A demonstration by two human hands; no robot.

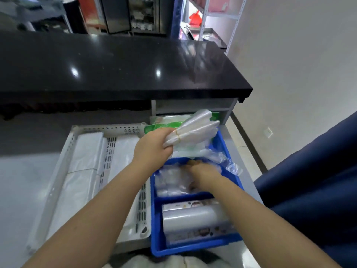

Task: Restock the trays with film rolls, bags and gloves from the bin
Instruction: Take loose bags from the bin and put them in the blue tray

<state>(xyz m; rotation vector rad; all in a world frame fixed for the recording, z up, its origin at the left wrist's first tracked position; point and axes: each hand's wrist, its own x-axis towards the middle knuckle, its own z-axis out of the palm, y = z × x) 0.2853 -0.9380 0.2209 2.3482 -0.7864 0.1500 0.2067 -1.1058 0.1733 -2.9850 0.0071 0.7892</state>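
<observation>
My left hand (154, 146) grips a banded bundle of clear plastic gloves (193, 128) and holds it above the far end of the blue tray (158, 246). Down in the tray's middle compartment, my right hand (199, 173) rests among clear plastic packs (170, 180); its fingertips are hidden in the plastic. The near compartment holds film rolls (195, 217) in printed wrappers. Loose clear bags (226, 161) spill over the tray's right rim. To the left lies a white perforated tray (108, 130) with folded white bags (87, 151) in it.
A black countertop (116, 64) runs across the back, with an open shelf under its right end. Green-and-white packets (164, 124) lie behind the blue tray. A dark blue fabric surface (309, 180) stands at the right. Metal shelving (218, 16) stands at the far back.
</observation>
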